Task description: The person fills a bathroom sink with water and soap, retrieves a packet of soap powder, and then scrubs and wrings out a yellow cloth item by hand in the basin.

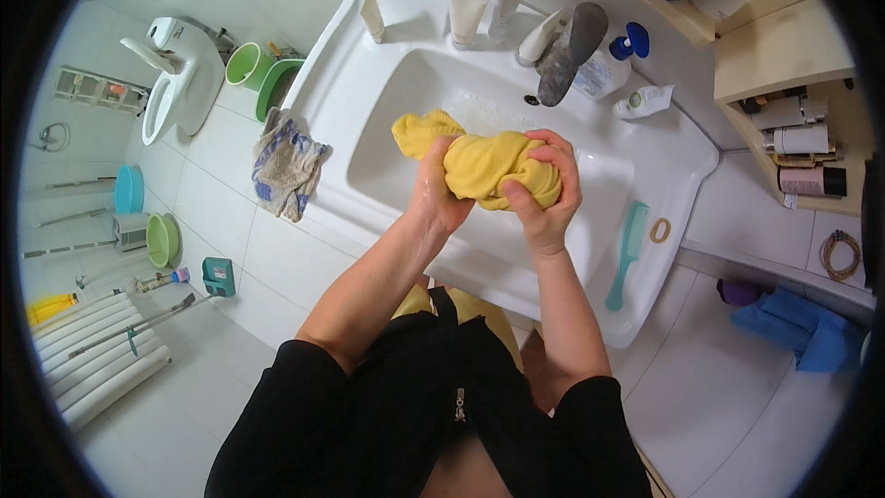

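A bunched yellow cloth (493, 166) is held between both of my hands above the basin of a white sink (327, 83). My left hand (441, 186) is closed round its middle, and a loose end of the cloth sticks out past it to the left. My right hand (551, 192) grips the right end, with the thumb in front and the fingers over the top. The left wrist looks wet. Below the cloth, some suds or water show in the basin near the drain. A grey faucet (573, 51) stands behind the cloth, apart from my hands.
Several tubes, one a white tube (466, 18), line the sink's back rim beside a blue-topped pump bottle (604, 69). A teal comb (629, 254) and a tan ring (660, 230) lie on the right rim. A checked rag (288, 164) hangs over the left edge.
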`<state>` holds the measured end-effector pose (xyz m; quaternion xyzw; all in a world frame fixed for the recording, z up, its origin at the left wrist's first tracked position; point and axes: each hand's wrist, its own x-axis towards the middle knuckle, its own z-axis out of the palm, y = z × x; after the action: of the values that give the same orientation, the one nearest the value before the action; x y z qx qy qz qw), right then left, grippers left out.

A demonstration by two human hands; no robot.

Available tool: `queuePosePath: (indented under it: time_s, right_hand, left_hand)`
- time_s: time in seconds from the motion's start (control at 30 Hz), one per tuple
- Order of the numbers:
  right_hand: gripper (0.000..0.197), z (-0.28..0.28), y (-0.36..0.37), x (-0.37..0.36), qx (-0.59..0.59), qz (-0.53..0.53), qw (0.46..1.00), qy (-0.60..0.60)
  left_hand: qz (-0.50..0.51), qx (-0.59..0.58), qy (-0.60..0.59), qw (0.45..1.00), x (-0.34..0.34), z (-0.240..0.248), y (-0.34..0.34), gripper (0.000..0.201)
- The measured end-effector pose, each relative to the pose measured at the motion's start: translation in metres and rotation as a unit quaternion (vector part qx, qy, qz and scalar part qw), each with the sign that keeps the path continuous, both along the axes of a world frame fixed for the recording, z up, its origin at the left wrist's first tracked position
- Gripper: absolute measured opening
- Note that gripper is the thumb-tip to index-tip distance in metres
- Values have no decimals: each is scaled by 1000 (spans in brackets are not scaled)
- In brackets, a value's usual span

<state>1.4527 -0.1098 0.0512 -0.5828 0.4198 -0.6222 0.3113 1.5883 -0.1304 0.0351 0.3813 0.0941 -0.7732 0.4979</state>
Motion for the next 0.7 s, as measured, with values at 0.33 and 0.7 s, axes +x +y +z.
queuePosePath:
  time_s: [0.33,0.7]
  right_hand:
    - [16,-7,1,4,376,54,821,-427]
    - [23,-25,16,30,588,134,585,-542]
  left_hand:
    - [-72,-396,-317,859,7,63,1,42]
    - [-228,-295,-150,916,31,36,-5,38]
